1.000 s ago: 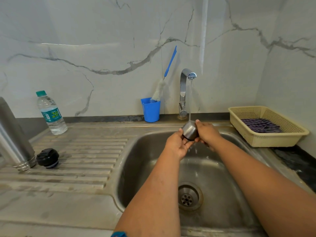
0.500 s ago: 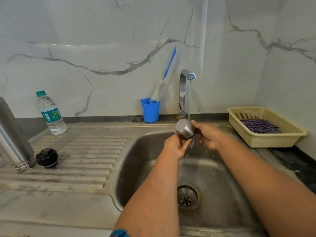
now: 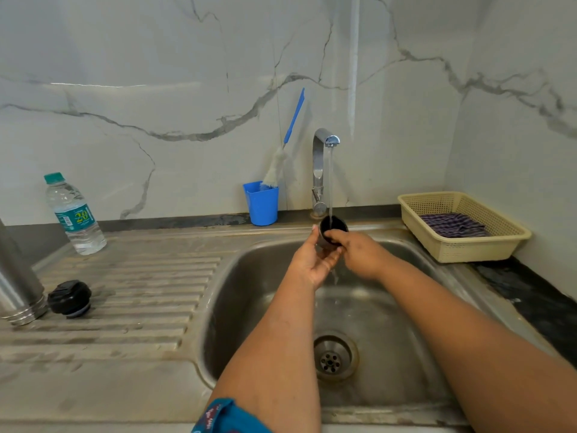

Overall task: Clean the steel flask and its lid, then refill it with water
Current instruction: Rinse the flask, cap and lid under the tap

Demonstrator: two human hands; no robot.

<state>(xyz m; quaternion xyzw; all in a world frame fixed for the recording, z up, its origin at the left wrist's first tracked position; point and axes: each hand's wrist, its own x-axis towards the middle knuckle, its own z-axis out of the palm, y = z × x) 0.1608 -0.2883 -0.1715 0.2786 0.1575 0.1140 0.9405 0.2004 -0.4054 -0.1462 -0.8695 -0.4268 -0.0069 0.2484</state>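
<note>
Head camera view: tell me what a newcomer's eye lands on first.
First, the two hands over the steel sink basin: the left hand and right hand hold the small steel cup lid, dark mouth up, under the running chrome tap. Next, the bright blue plastic cup with a long-handled brush beside the tap. On the left draining board stand the tall steel flask and its black round stopper.
</note>
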